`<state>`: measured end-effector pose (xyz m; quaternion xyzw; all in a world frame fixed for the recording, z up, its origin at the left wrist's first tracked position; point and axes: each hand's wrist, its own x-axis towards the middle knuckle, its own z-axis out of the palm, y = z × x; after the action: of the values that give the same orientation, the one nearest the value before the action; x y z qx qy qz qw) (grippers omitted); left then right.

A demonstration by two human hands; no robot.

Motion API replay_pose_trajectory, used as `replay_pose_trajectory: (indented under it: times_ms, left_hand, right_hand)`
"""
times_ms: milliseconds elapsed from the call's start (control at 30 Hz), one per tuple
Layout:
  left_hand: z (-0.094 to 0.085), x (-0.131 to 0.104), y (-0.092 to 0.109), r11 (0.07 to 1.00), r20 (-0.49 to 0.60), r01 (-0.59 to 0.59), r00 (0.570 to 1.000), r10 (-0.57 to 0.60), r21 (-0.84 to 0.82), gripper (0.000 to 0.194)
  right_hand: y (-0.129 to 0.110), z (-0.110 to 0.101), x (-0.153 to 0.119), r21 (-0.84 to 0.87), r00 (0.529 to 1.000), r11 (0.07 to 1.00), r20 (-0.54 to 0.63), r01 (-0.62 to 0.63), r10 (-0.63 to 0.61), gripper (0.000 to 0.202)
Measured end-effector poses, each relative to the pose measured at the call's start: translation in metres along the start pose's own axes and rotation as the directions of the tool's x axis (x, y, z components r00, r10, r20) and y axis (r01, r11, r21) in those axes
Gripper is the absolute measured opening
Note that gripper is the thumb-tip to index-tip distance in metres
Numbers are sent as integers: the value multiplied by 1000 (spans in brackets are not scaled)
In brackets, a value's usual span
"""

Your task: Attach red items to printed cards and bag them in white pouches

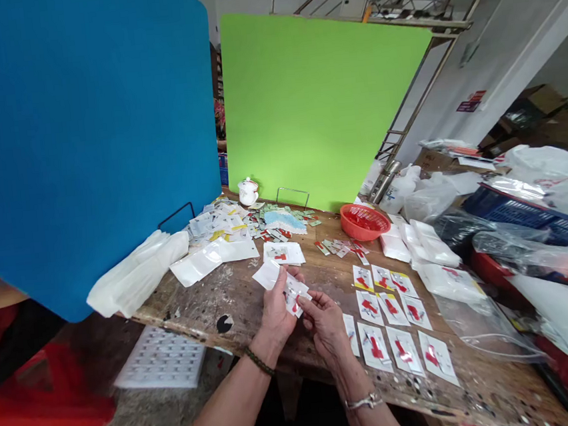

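Note:
My left hand (275,303) is closed on a white card (269,276), pinched near the table's front edge. My right hand (324,319) meets it from the right, thumb and fingertips pressed together at a small packet (295,300) with a bit of red on it. Whether that packet is part of the card I cannot tell. Just beyond my hands lies a stack of white cards (292,253), the top one bearing a red piece. To the right, several white cards with red pieces (375,348) are laid out in rows.
A red basket (365,222) holds red pieces. Small green-and-red packets (337,246) lie before it, and loose cards (219,219) are heaped at the back left. White plastic sleeves (139,270) overhang the left edge. Blue (104,123) and green (323,102) panels stand behind; bags crowd the right.

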<state>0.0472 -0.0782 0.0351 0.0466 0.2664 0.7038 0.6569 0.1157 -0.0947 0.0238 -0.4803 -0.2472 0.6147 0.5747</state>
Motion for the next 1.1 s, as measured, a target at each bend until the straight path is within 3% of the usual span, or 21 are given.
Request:
replay_pose_trajectory:
  times_ms: [133,300,400,533,733,900,1100]
  left_hand:
    - [-5,2,-4,1000,66,-20,998,18,22,27]
    - [-8,2,-1,999,90,-33,995,31,18,27]
    - [-9,-3,-8,999,89,-46,995,44,25,27]
    - [-11,-8,-17,999,77,34,997,-31,-32,27]
    - [-12,-5,-12,997,68,61,996,-57,-47,21]
    - [-10,-9,-17,991,42,105,994,-102,-78,15]
    - [-13,-9,-11,993,20,88,996,-86,-75,18]
  right_hand:
    - [-3,2,2,-18,998,999,-41,50,-50,48]
    - [-10,1,0,-80,994,997,103,-20,28,45]
    - [-10,3,1,-67,998,997,45,-46,49,42]
    - [-10,7,5,-9,999,1000,-43,23,-23,42]
    - [-14,-3,5,-102,973,993,219,-54,75,37]
    - [-14,0,9,-35,1000,999,2,12,-12,36]
    - [-18,-5,3,-127,957,992,284,-28,64,35]
